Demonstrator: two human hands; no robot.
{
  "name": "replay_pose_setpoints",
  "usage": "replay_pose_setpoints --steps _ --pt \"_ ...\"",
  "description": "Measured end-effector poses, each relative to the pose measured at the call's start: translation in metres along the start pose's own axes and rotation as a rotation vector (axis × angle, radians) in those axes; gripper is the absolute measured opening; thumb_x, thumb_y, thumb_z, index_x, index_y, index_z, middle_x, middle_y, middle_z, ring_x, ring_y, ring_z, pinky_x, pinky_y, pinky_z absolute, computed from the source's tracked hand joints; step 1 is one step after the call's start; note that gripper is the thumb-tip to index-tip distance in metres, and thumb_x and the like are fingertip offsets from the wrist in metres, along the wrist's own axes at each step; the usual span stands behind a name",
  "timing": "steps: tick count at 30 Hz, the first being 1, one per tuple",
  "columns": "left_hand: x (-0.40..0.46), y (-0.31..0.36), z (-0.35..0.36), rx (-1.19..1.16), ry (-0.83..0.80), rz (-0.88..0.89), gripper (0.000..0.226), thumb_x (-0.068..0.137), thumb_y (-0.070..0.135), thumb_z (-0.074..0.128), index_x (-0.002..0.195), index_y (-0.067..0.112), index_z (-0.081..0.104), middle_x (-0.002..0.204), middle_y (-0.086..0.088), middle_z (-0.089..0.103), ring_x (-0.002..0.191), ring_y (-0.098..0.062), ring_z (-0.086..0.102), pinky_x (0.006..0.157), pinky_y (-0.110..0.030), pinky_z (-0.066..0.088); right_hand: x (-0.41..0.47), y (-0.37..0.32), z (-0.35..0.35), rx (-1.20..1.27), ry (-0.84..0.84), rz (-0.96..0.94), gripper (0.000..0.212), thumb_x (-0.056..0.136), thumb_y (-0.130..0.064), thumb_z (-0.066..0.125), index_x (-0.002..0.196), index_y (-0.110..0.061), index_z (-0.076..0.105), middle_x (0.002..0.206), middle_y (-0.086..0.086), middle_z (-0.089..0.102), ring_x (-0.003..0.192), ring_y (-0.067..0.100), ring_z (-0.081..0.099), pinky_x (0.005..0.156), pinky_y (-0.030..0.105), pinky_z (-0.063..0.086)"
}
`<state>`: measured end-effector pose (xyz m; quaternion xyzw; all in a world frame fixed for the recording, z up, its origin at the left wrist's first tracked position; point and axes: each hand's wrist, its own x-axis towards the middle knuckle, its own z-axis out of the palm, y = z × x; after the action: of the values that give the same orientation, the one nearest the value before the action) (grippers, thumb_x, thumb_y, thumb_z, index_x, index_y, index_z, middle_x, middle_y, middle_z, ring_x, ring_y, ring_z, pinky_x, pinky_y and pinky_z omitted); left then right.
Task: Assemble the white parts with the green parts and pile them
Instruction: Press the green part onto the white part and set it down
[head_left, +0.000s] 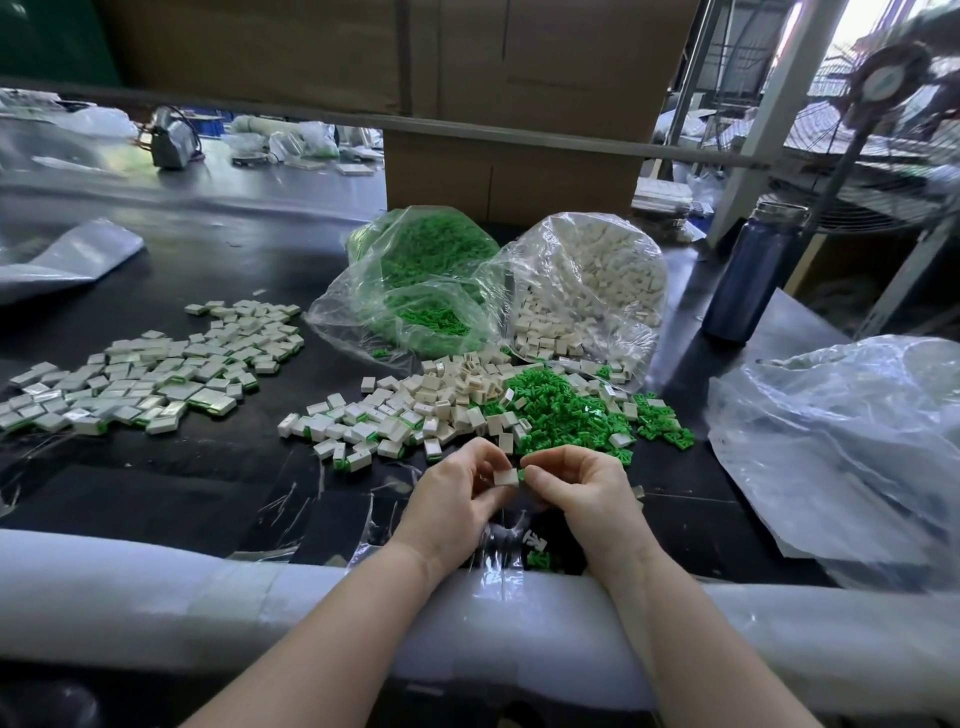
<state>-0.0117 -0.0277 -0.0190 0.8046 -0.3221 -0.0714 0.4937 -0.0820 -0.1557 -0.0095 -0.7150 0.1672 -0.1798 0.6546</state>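
Right now the left hand (457, 493) pinches a white part (505, 477) just above the table edge (156, 582) while the right hand (576, 486) pinches a green part (521, 473) against its end, so squaring the two before pressing should seat them cleanly

Two bare forearms, left hand (457, 499) and right hand (587, 499) gloveless, no sleeves, rings or watch.

Both bare forearms reach forward from the lower edge of the head view and converge near centre. The left hand (457, 493) has thumb and fingers curled in a pinch; the right hand (576, 488) mirrors it, fingers curled, its fingertips (530, 470) meeting those of the left, wrists apart.
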Motion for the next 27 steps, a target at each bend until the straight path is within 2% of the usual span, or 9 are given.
replay_pose_setpoints --steps 3,7,11,15,21,24,27 --pt "0.0012 -0.0002 -0.0003 -0.046 0.022 -0.012 0.006 0.088 0.016 0.062 0.093 0.015 0.065 0.086 0.002 0.066 0.081 -0.012 0.063 0.078 -0.022 0.051 -0.0007 -0.0007 -0.0014 0.004 -0.011 -0.004 0.009 0.081 -0.002 0.068 0.078 -0.010 0.071 0.070 0.006 0.071 0.063 0.011 0.066 0.059 0.020 0.053" --pt "0.0012 0.0002 -0.0020 -0.085 -0.011 -0.058 0.009 0.089 0.018 0.060 0.089 0.018 0.069 0.082 0.004 0.069 0.079 -0.011 0.065 0.079 -0.024 0.052 0.0001 -0.0007 0.0021 -0.061 -0.016 -0.020 0.012 0.084 -0.001 0.065 0.074 -0.007 0.066 0.059 -0.002 0.065 0.053 0.004 0.061 0.053 0.017 0.050" --pt "0.0008 0.0002 -0.0032 -0.052 -0.045 -0.076 0.011 0.089 0.019 0.061 0.092 0.016 0.071 0.081 0.004 0.069 0.079 -0.011 0.064 0.082 -0.030 0.052 0.0000 -0.0011 0.0034 -0.126 -0.042 -0.021 0.014 0.086 0.000 0.063 0.073 -0.004 0.064 0.054 -0.002 0.060 0.045 0.003 0.054 0.049 0.017 0.046" --pt "-0.0011 0.0008 -0.0043 -0.002 -0.044 -0.054 0.011 0.089 0.020 0.061 0.092 0.016 0.072 0.076 0.008 0.065 0.077 -0.010 0.062 0.079 -0.027 0.051 -0.0006 -0.0017 0.0021 -0.180 -0.067 -0.016 0.016 0.086 -0.003 0.063 0.070 -0.007 0.064 0.057 0.000 0.061 0.048 0.005 0.052 0.052 0.019 0.047" --pt "-0.0015 0.0022 -0.0025 0.126 -0.026 0.082 0.015 0.089 0.017 0.060 0.093 0.010 0.072 0.073 0.010 0.056 0.074 -0.008 0.055 0.073 -0.021 0.046 -0.0002 -0.0008 0.0018 -0.203 -0.088 -0.020 0.020 0.085 -0.002 0.064 0.067 -0.011 0.065 0.052 -0.004 0.060 0.047 0.006 0.052 0.050 0.019 0.046" --pt "-0.0009 0.0028 -0.0023 0.029 -0.009 0.027 0.013 0.089 0.016 0.061 0.093 0.012 0.072 0.077 0.009 0.063 0.074 -0.004 0.059 0.072 -0.014 0.047 0.0002 0.0009 0.0013 -0.105 -0.083 -0.023 0.012 0.085 -0.001 0.064 0.073 -0.005 0.065 0.053 -0.002 0.062 0.049 0.008 0.056 0.050 0.018 0.046" --pt "-0.0006 0.0050 -0.0014 -0.086 -0.010 -0.035 0.012 0.088 0.017 0.062 0.094 0.017 0.072 0.082 0.006 0.070 0.080 -0.009 0.066 0.077 -0.018 0.052 0.0006 0.0022 0.0003 -0.011 -0.045 -0.038 0.010 0.083 -0.002 0.066 0.074 -0.004 0.066 0.053 -0.001 0.065 0.049 0.005 0.059 0.048 0.016 0.047"
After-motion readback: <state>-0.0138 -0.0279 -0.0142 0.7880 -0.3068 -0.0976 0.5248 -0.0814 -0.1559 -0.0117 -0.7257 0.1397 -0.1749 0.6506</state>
